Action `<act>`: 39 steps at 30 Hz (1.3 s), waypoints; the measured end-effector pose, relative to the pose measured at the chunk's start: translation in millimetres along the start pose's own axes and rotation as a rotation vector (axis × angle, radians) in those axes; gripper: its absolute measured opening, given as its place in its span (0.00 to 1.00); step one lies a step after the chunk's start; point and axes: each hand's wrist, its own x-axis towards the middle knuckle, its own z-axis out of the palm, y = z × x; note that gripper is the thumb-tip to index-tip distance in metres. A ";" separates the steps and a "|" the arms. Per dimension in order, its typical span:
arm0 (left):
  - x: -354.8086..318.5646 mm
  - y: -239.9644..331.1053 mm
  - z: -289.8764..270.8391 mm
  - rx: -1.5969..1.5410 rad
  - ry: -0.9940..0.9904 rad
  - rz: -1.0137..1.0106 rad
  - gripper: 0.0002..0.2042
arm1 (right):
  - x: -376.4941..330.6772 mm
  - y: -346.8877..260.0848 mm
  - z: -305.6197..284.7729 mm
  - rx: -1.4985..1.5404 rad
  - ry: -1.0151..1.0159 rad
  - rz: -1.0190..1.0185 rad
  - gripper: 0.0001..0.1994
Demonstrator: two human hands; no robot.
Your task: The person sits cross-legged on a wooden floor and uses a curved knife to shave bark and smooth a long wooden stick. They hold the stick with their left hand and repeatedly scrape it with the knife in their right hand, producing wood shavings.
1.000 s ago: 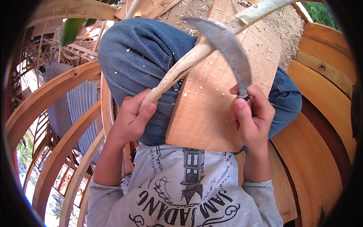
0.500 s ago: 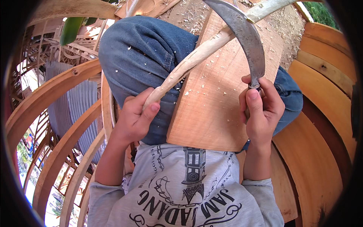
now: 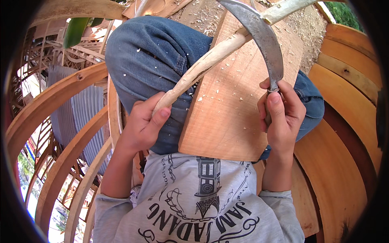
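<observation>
Fingers of both hands are wrapped tight, one set on a peeled stick, the other on a sickle handle.

Left hand (image 3: pixel 142 125) grips the near end of the pale wooden stick (image 3: pixel 210 60), thumb laid along its top; the stick runs up and away across the wooden board (image 3: pixel 227 117) resting on the denim-clad lap (image 3: pixel 154 60). Right hand (image 3: pixel 281 117) is closed around the handle of the curved sickle (image 3: pixel 263 36), whose blade arches over and meets the stick near the top of the board. Compared with a second ago, the blade has travelled farther up the stick, away from the left hand, and the right hand has risen with it.
</observation>
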 end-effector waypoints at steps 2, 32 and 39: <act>2.3 2.1 -0.8 -0.003 -0.013 0.004 0.23 | -3.7 6.5 5.3 -0.168 -0.121 -0.132 0.08; 0.8 7.7 1.3 -0.055 -0.001 -0.034 0.21 | -3.6 6.2 0.9 -0.027 0.142 -0.040 0.12; 3.1 11.5 1.5 -0.057 -0.009 -0.049 0.20 | -0.9 13.1 4.7 -0.121 0.097 -0.154 0.11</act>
